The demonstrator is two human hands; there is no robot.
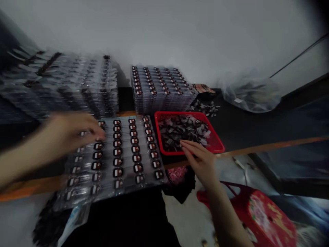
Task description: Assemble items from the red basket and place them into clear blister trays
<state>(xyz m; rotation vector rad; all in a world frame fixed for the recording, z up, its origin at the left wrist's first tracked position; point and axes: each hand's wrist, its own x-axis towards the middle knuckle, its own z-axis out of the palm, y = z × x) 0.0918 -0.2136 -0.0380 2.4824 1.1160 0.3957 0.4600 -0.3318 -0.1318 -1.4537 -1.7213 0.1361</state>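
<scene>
A clear plastic tray (pixel 125 144) lies in front of me, with rows of small black oval pieces bearing white and brown faces. My left hand (pixel 74 132), smeared by motion, is over the tray's far left part. Its fingers are bent together at a black piece (pixel 98 145); whatever is between them is hidden. Beside the tray stands a red plastic basket (pixel 190 113) holding many small black and grey pieces (pixel 177 132). My right hand (pixel 200 159) reaches over the basket's near rim, fingers stretched out and thumb apart, the fingertips close to those pieces.
Behind the tray rise a tall stack of clear trays (pixel 89 85) and a smaller stack (pixel 161 89). Loose grey pieces (pixel 205 108) lie behind the basket. A clear plastic bag (pixel 252 94) sits farther right. Below the table edge is a red stool (pixel 269 216).
</scene>
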